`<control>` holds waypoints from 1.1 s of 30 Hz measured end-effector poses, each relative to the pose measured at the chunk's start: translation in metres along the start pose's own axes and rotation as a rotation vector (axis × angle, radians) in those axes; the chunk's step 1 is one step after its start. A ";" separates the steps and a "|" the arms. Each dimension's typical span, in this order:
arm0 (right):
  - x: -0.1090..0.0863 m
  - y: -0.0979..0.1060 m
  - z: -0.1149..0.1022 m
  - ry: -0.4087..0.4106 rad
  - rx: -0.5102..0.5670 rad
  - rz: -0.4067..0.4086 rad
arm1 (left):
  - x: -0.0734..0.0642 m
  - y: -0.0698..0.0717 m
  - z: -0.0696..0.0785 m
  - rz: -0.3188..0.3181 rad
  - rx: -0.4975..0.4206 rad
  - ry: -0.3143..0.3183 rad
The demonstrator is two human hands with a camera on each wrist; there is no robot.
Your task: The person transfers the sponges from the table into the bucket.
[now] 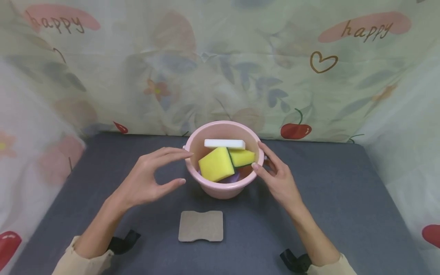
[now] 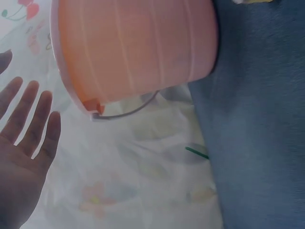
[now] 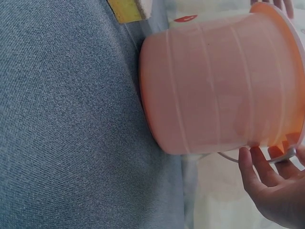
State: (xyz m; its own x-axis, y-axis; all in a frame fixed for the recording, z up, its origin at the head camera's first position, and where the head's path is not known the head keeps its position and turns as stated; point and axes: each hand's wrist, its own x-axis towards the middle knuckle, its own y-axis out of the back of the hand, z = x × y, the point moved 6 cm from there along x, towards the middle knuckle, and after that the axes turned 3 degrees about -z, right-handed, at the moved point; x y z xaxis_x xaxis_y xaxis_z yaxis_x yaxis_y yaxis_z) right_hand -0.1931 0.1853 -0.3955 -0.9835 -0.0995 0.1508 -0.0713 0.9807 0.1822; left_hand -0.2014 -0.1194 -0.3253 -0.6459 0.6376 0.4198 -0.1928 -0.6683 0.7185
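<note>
A pink bucket (image 1: 221, 193) stands upright on the dark table. Inside it are two yellow sponges with dark green backing, one in front (image 1: 214, 165) and one behind (image 1: 242, 157), plus a white block (image 1: 225, 144). A bit of something purple (image 1: 233, 177) shows beneath them. Left of the rim, my left hand (image 1: 151, 175) is spread, thumb apart from straight fingers, holding nothing. My right hand (image 1: 280, 181) holds the rim's right side, thumb over the edge and fingers outside. By those fingers a thin handle (image 3: 228, 157) shows in the right wrist view.
In front of the bucket lies a notched sponge (image 1: 201, 226), grey-brown face up; its side looks yellow (image 3: 126, 10) in the right wrist view. A printed curtain (image 1: 220, 76) hangs behind the table. Black straps (image 1: 124, 242) sit at both wrists.
</note>
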 end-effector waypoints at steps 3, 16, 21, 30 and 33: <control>0.000 -0.001 0.000 0.004 0.007 -0.003 | -0.012 0.000 -0.002 0.015 -0.014 0.027; -0.001 -0.001 0.002 -0.010 -0.016 0.003 | -0.046 -0.029 -0.009 -0.037 -0.091 0.106; -0.001 0.001 0.000 -0.001 -0.010 0.000 | -0.063 -0.045 -0.014 -0.082 -0.100 0.134; 0.001 0.002 0.001 0.013 -0.013 0.005 | -0.083 -0.073 -0.020 -0.169 -0.147 0.165; 0.001 0.002 0.003 0.007 -0.010 0.004 | -0.086 -0.082 -0.021 -0.207 -0.156 0.183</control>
State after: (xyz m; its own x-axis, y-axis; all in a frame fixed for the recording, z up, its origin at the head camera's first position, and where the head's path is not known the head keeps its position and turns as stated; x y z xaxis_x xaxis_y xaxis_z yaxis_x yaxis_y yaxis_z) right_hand -0.1948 0.1873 -0.3975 -0.9826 -0.0971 0.1584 -0.0659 0.9793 0.1914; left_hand -0.1457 -0.1272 -0.4323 -0.7006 0.6962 0.1566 -0.4356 -0.5910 0.6789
